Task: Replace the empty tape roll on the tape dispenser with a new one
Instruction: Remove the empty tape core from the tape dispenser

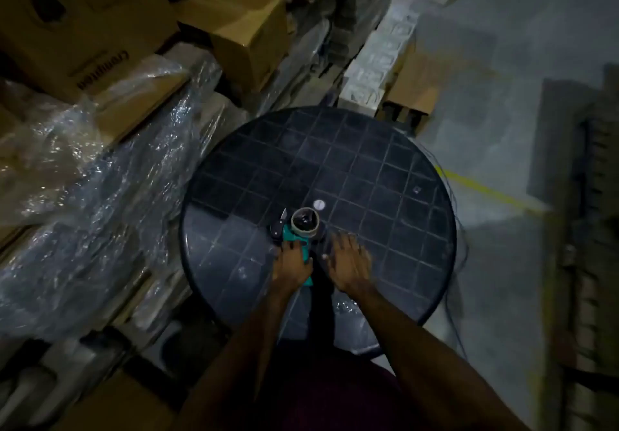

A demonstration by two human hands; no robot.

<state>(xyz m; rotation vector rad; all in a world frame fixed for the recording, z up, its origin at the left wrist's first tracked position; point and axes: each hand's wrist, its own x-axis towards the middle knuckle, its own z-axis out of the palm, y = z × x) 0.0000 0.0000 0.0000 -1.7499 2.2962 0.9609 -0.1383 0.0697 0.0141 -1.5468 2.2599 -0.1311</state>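
Tabletop (pixel 385 169): dispenser (pixel 294 239) lengthwise, roll (pixel 304 223) far

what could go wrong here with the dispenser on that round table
The dispenser has a toothed blade at its far end; the left hand gripping the handle could slip forward onto it. The scene is dim, so the core and blade are hard to see. The right hand lies flat on the table, not steadying the dispenser, so it may twist when the core is pulled.
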